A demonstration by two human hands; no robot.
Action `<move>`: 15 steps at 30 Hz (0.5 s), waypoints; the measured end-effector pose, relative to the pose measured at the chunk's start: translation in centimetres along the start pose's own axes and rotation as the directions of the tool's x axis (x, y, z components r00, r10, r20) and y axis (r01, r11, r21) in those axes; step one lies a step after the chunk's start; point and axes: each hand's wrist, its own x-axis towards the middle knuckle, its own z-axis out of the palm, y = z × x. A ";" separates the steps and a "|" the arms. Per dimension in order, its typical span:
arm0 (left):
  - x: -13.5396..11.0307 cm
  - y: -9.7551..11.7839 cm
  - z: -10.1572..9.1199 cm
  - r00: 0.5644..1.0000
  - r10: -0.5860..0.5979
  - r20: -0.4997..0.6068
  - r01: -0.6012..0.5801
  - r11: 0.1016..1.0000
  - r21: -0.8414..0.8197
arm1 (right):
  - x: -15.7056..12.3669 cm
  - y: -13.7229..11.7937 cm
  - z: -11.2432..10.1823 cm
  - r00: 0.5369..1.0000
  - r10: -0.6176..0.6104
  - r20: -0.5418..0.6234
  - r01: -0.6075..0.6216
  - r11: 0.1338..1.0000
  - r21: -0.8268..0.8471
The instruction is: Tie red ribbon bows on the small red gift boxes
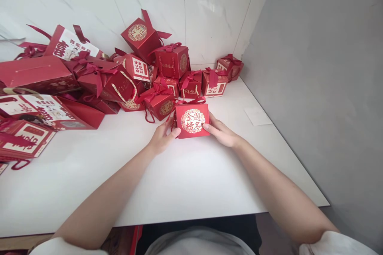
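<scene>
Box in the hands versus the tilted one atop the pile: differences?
The held box sits level on the table between left hand and right hand; the top box perches tilted on the pile, untouched. The held box's emblem is large, white-backed; the top box's smaller, gold. Both red, ribboned.

The white table (185,183) carries a heap of red gift boxes (119,79), 1 nearer box (192,120) and a white slip (257,115).

Held box: small red gift box (192,121) with a round gold-lettered emblem, standing on the white table (185,183)
Left hand (163,137): fingers on the box's left edge
Right hand (220,132): fingers on its right edge
Behind: a pile of red ribboned boxes (131,79) (some tipped over) against the marble wall (179,4)
</scene>
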 end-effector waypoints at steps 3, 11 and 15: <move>0.0 0.1 0.0 1.000 -0.001 0.007 0.001 1.000 0.021 | 0.0 0.0 0.0 1.000 -0.006 0.000 0.006 1.000 -0.008; 0.0 0.5 -0.2 0.999 -0.032 0.030 0.031 0.998 0.047 | 0.0 0.0 0.0 1.000 0.007 0.001 -0.007 1.000 -0.003; 0.0 0.7 -0.3 0.998 -0.044 0.046 0.043 0.999 0.019 | 0.0 -0.1 0.0 1.000 0.006 -0.003 -0.007 1.000 -0.012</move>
